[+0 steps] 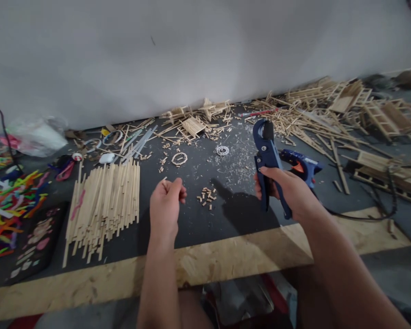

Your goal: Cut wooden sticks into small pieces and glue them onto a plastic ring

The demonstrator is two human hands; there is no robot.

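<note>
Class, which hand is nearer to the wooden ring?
Left. The left hand is just in front of the wooden ring; the right hand is well off to its right.

No word, brand, number or sign clear enough to read anywhere. On the blue glue gun (308, 168), pale marks along the upper body, too small and blurred to tell as lettering or plain patches. On the dark flat case (39, 240) at left, pink and whitish shapes, likewise too soft to tell as print or picture. On the blue cutter (269, 157), no letter or figure to be made out.
</note>
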